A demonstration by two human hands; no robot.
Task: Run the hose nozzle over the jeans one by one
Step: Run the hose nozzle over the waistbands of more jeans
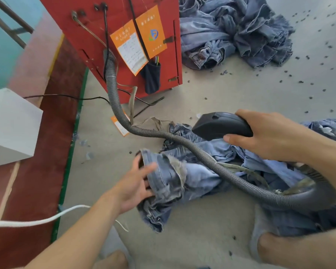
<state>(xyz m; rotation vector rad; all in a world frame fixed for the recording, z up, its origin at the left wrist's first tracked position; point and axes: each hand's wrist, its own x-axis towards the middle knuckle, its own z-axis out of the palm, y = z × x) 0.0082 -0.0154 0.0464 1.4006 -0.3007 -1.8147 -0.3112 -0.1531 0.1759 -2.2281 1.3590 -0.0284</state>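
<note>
A pair of light blue jeans [200, 177] lies crumpled on the grey floor in front of me. My left hand [138, 183] rests on the jeans' folded end at the left, fingers spread and partly curled around the fabric. My right hand [268, 134] grips the black hose nozzle [221, 125], held a little above the jeans with its mouth pointing left. The grey ribbed hose [200, 152] runs from the red machine across the jeans and loops back under my right arm.
The red machine [124, 41] stands ahead with orange tags and black cables. A heap of jeans [235, 30] lies at the back right, more denim [328, 129] at the right edge. A white box [10, 125] sits left; a white cord [37, 221] crosses the floor.
</note>
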